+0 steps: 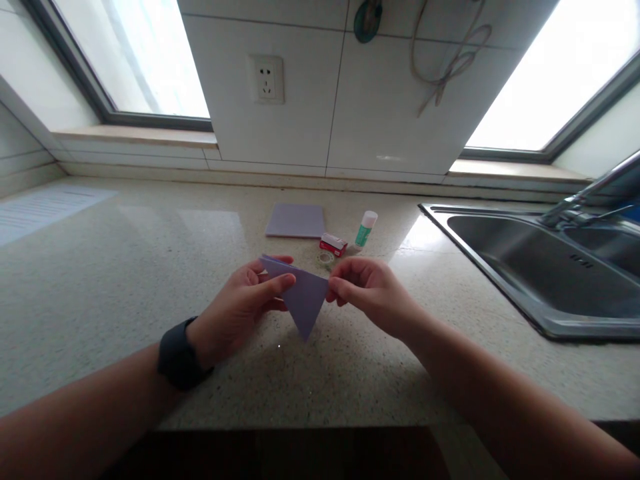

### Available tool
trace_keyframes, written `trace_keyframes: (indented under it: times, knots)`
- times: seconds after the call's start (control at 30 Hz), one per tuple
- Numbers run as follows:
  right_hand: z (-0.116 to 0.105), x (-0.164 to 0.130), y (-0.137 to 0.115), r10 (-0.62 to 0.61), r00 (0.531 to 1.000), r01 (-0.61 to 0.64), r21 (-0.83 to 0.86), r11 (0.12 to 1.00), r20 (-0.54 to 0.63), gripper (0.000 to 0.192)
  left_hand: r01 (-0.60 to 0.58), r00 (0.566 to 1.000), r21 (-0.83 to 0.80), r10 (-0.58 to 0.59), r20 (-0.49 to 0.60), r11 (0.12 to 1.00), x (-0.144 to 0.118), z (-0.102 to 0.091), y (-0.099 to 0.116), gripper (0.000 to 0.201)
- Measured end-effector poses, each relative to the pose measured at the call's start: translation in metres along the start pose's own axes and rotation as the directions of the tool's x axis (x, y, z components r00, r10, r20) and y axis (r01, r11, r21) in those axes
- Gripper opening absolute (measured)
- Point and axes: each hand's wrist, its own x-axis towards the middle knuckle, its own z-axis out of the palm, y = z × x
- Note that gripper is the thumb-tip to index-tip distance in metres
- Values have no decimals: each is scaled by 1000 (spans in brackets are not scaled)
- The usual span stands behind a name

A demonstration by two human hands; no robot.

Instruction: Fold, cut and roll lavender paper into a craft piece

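Paper (309, 297), lilac and folded to a triangular shape, is held between the two hands in the head view, one point facing down toward the person. The left hand (257, 287) pinches it with the thumb on the near face and fingers behind; a dark watch (183, 353) circles that wrist. The right hand (363, 287) pinches its right corner between thumb and curled fingers. Just beyond the hands lie a small pale ring (325, 259) and a red-and-white box (333, 245), with a white-capped tube (365, 231) upright beyond the right hand. Farther past the left hand lies a flat lilac stack (295, 221). Well right of both hands is a steel sink (510, 287).
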Motion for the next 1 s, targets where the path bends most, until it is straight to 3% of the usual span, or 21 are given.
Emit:
trace_keyframes:
  times: [0.1,0.27,0.33,0.4,0.47,0.53,0.6,0.67,0.73,0.83,0.9,1.0]
  knots:
    - [3,1,0,16,1000,-16,53,998,15,20,7,994,88,-16,106,996,-1,3,-3,35]
    - [12,-2,3,35,995,-37,19,999,96,22,0,996,196,-18,86,981,-7,8,-4,26]
    - [9,-2,3,9,996,-1,-86,996,93,22,25,998,163,-35,56,986,-8,8,-5,25]
    - [-1,-2,2,-63,997,75,-299,951,49,23,50,998,131,-52,17,990,-8,8,-6,25]
    - [-20,-2,1,-168,986,129,-600,789,-8,20,72,997,118,-70,-20,990,-8,7,-8,27]
    - [-42,-1,2,-203,978,76,-824,561,-48,14,93,995,116,-88,-46,989,-9,7,-9,29]
    - [-63,0,6,-140,988,-4,-916,401,-66,15,105,994,113,-99,-54,988,-9,8,-8,29]
    - [-77,1,9,-33,997,-58,-943,328,-73,18,107,993,106,-102,-53,989,-9,9,-8,29]
    - [-84,0,11,47,995,-100,-943,318,-90,22,104,993,90,-98,-60,991,-9,9,-7,32]
    - [-87,-3,10,93,989,-140,-917,373,-113,24,106,993,80,-101,-66,991,-8,9,-7,33]
    - [-88,-6,8,113,991,-116,-907,406,-76,22,104,993,79,-100,-56,991,-8,7,-9,31]
    - [-91,-10,7,134,991,-67,-922,380,-17,17,97,995,57,-95,-44,994,-8,5,-12,29]
